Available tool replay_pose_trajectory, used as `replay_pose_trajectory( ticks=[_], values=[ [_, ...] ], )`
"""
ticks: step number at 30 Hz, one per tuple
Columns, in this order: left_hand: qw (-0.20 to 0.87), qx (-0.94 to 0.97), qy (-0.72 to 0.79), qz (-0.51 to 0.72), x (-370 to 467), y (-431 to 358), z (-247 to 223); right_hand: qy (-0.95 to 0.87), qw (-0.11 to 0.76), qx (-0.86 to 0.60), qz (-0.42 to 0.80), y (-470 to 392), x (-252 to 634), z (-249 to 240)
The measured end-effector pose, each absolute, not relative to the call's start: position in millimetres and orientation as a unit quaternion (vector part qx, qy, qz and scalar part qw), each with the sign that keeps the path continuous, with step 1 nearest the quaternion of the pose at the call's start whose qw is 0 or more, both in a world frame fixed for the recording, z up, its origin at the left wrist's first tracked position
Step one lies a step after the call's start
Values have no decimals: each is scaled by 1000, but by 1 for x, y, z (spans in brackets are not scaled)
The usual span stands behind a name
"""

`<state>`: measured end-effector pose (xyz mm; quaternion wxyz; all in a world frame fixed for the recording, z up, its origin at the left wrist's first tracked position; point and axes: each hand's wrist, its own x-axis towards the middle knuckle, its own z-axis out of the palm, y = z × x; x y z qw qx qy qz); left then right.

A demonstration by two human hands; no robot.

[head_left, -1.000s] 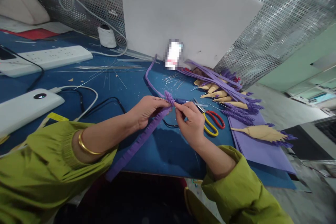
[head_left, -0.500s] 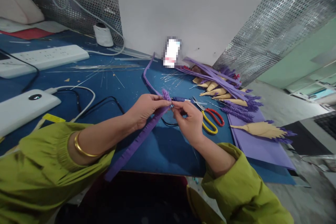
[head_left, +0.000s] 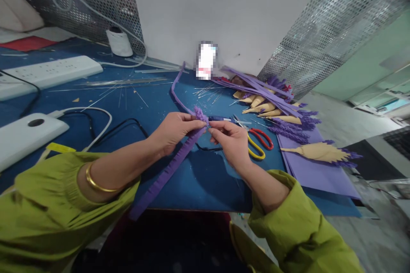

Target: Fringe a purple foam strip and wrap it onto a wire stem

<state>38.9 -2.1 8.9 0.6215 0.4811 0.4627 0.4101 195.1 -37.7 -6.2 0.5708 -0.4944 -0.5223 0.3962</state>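
Observation:
Between thumb and fingers, my left hand (head_left: 174,132) pinches a purple fringed strip (head_left: 166,175), which hangs down past the table's front edge. A small ruffled purple flower head (head_left: 200,114) pokes up at those fingertips. My right hand (head_left: 231,141) is closed in a pinch beside the flower head's base; what sits in its fingertips is too small to make out. Behind the flower, a narrow purple strip (head_left: 174,89) runs back along the table. Scissors (head_left: 256,140) with red and yellow handles lie just right of my right hand, near a blue-handled tool (head_left: 219,118).
Finished purple flowers in tan wrappings (head_left: 320,152) lie at right, one on purple sheets (head_left: 307,175). Thin wires (head_left: 124,81) are spread at the back left. A phone (head_left: 206,60) leans against a white board. A power strip (head_left: 51,70) and power bank (head_left: 32,136) occupy the left.
My right fingertips have drawn slightly apart from my left ones, and the flower head shows more fully. The whole view has shifted a little.

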Motion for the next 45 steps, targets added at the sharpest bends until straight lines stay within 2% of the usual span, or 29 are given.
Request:
replay_pose_trajectory(
  ticks=[8,16,26,32,38,45],
  values=[
    [600,511,465,404,37,2,5,-538,578,-481,380,-37,196,-10],
    [648,477,445,393,38,1,8,-498,557,-508,428,-36,198,-3],
    [655,452,444,413,40,-2,9,-484,546,-482,485,-38,196,-1],
    [707,421,426,376,39,-3,9,-532,530,-479,455,-29,214,10],
    [742,462,387,293,40,-8,7,-532,428,-383,622,-19,223,6],
    [752,439,403,282,43,-10,8,-530,451,-349,628,-17,221,0]
  ],
)
